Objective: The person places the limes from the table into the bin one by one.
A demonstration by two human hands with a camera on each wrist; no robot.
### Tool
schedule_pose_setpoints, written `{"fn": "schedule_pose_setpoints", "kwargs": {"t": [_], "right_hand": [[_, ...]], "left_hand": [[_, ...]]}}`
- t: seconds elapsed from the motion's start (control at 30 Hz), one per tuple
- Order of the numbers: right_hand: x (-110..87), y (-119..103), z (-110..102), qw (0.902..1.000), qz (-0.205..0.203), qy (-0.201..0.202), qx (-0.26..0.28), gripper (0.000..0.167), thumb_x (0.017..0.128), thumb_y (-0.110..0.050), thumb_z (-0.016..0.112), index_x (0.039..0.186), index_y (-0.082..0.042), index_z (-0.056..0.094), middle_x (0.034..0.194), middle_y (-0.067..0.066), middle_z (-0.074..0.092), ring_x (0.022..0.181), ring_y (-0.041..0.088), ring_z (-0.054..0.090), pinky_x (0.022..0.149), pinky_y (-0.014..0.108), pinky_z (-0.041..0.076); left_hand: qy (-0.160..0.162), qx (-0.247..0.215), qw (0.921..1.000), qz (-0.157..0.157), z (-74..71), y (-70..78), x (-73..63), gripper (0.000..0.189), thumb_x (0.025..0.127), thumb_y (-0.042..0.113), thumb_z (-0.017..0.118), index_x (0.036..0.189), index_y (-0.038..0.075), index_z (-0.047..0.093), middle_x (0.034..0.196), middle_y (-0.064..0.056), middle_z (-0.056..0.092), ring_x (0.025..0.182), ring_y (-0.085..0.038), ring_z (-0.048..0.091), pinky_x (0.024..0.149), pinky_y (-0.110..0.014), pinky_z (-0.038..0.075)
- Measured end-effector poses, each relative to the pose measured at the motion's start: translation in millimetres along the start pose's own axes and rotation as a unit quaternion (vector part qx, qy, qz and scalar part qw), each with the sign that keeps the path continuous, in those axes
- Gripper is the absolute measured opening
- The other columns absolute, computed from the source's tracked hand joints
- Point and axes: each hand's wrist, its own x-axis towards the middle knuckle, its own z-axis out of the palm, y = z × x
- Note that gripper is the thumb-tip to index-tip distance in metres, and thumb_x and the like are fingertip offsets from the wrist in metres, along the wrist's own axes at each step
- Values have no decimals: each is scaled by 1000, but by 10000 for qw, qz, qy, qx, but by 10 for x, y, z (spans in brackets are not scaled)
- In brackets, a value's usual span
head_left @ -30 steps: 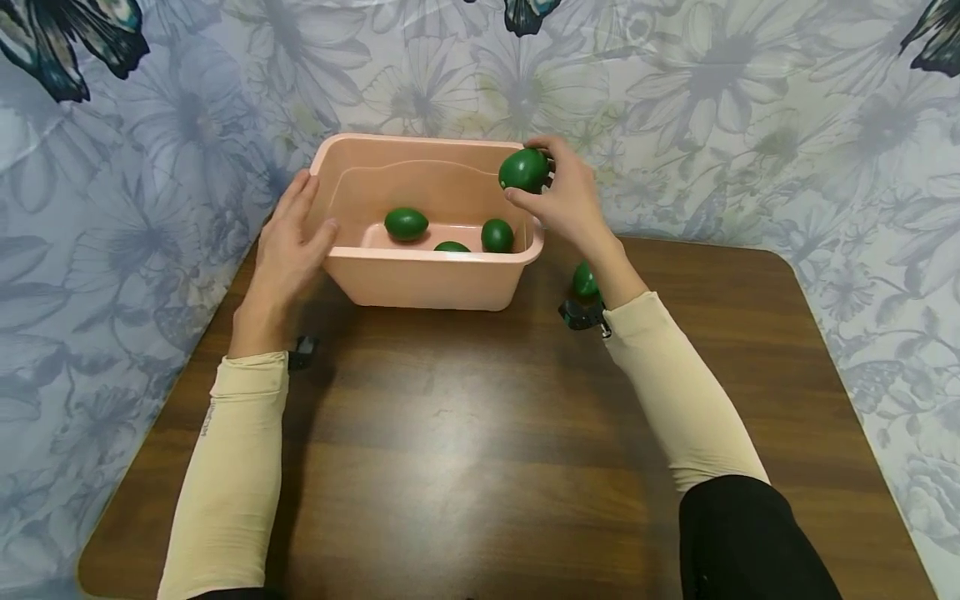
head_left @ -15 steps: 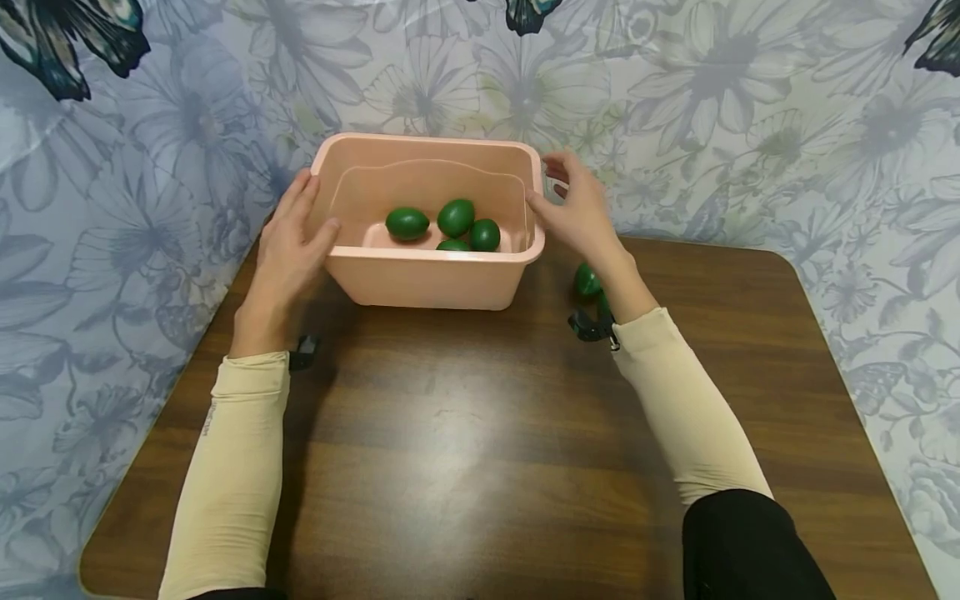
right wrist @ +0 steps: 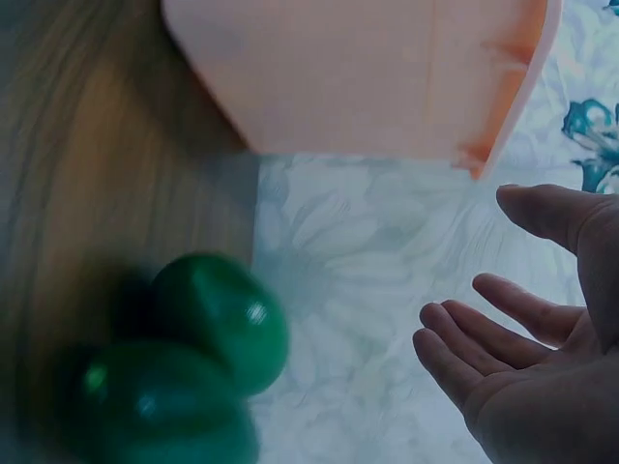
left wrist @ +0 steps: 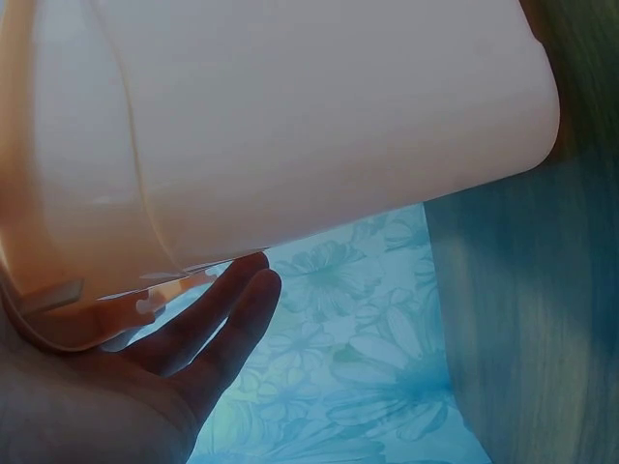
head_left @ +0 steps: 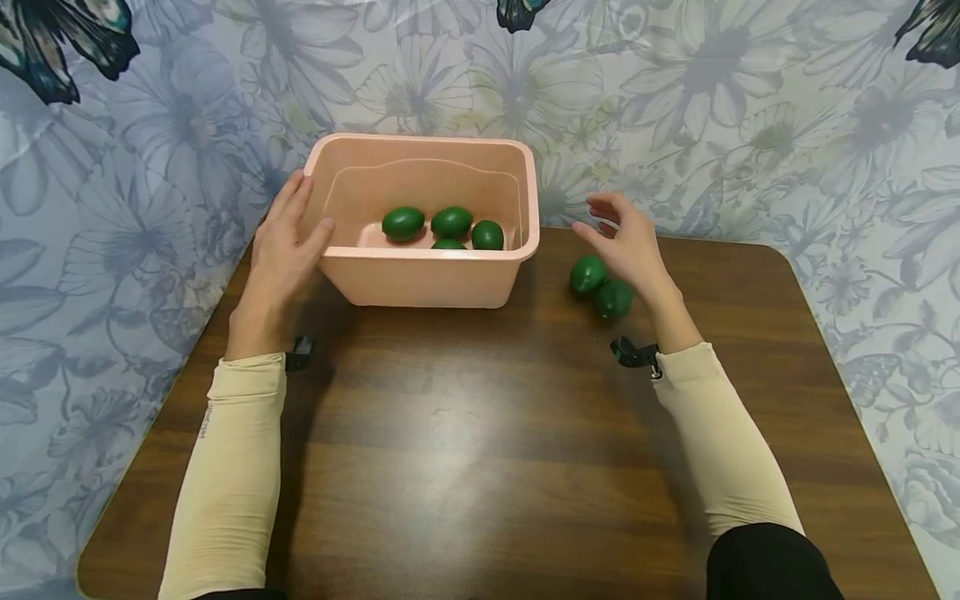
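Observation:
A peach-coloured plastic tub (head_left: 420, 279) stands at the far side of the table, with several glossy green oval pieces (head_left: 402, 223) that look like fruit inside it. My left hand (head_left: 281, 250) holds the tub at its left rim, thumb by the front corner and fingers along the outer side. To the right of the tub, my right hand (head_left: 626, 242) hangs above the table, fingers loosely bent and nothing in them. Beneath it lie two more green ovals (head_left: 613, 298), touching each other; the right wrist view shows these ovals (right wrist: 221, 324) apart from the fingers.
The brown wooden table (head_left: 450, 450) has rounded corners. A flowered covering (head_left: 720, 108) with butterflies surrounds it at the back and sides. Each wrist carries a small black camera mount (head_left: 633, 353).
My right hand first held a green oval over the tub's right rim, then released it inside. It has since drawn back rightward above the two remaining ovals. The left hand stays on the rim.

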Motion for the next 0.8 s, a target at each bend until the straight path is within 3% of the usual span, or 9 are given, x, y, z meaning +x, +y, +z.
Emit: {"fn": "schedule_pose_setpoints", "kwargs": {"t": [0.23,0.43,0.67,0.8], "right_hand": [[-123,216,-69,9997,161,-109,-110,56,102,-31,70,148,-3,55,153,15,57,144,30,54,118,46,45],[-248,413,-134,9974,444,-516,-251,58,101,-29,71,150,-4,52,156,22,53,144,38,52,118,51,44],[-412,619,-167,9916,692,-987,-459,71,100,-36,73,156,-3,44,161,22,45,146,45,48,114,59,45],[-498,717,-134,9869,739,-1132,-879,77,99,-44,72,157,-3,42,160,22,46,144,45,49,113,60,45]], "left_hand": [[31,-11,10000,29,-21,-6,0,71,101,34,57,165,14,35,175,0,28,162,-26,25,130,-51,21],[51,-3,10000,37,-31,-11,0,71,101,34,57,165,13,36,175,-3,28,162,-27,24,130,-52,20],[33,-65,10000,2,-25,-4,-7,71,101,34,57,165,14,35,175,1,27,162,-25,24,131,-51,20],[-21,-19,10000,8,-23,10,4,71,102,34,56,166,14,34,175,0,26,162,-26,23,131,-52,20]]}}
